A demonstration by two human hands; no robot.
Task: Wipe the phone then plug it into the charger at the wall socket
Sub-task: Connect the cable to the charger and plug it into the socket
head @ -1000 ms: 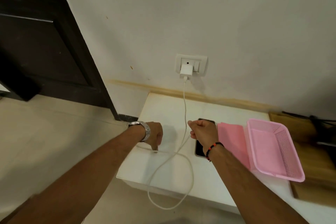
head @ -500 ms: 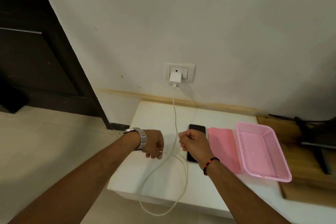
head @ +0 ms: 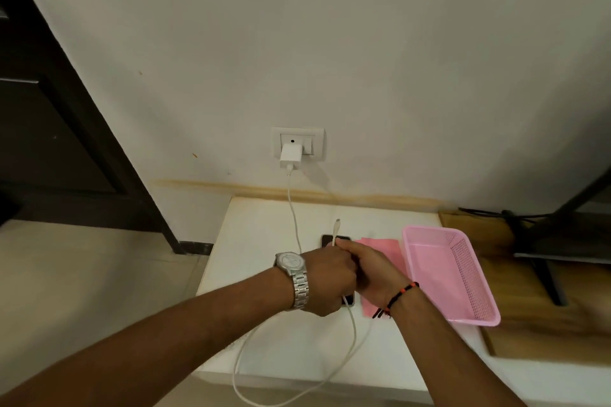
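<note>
A white charger [head: 290, 155] sits in the wall socket [head: 298, 144]. Its white cable [head: 295, 215] runs down to the white table [head: 264, 235], loops over the front edge and comes back up into my hands. My left hand [head: 327, 281], with a silver watch, and my right hand [head: 370, 269], with a black and red thread band, are pressed together over the dark phone [head: 330, 238]. Both grip the cable near its free end. The plug tip [head: 337, 223] sticks up above my fingers. Most of the phone is hidden under my hands. A pink cloth [head: 383, 246] lies just right of it.
A pink plastic basket [head: 453, 274] stands right of the cloth. Beyond it is a wooden surface [head: 529, 317] with a black stand and cables [head: 549, 241]. A dark door [head: 49, 129] is at the left, with tiled floor [head: 82, 274] below.
My hands were apart, each holding a part of the cable. They have come together over the phone, and the cable's plug end now points up above them.
</note>
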